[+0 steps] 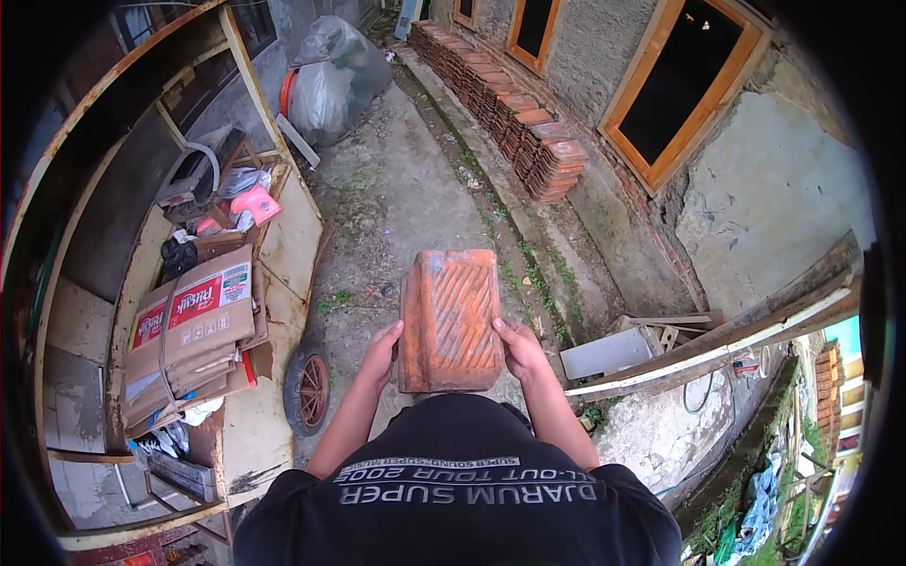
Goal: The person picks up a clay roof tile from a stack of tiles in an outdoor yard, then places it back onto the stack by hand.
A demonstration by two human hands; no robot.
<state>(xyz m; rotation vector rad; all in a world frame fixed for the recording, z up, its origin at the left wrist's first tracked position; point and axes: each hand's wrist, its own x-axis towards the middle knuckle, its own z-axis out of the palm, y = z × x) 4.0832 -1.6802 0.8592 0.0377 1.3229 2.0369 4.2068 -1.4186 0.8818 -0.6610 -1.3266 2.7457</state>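
Held in front of my body is an orange clay roof tile (451, 321), its ribbed face up, with slanting grooves and a raised left side. What looks like more than one tile edge shows along its left. My left hand (383, 351) grips the left edge, thumb along the side. On the opposite edge my right hand (517, 347) is closed, its thumb near the upper face. The fingers of both hands are mostly hidden beneath the tile.
A long row of stacked roof tiles (528, 123) lines the wall at right. At left stands a cart (293, 236) with flattened cardboard boxes (203, 316) and a wheel (308, 388). Filled plastic bags (330, 90) lie farther back. A white box (604, 356) is at right.
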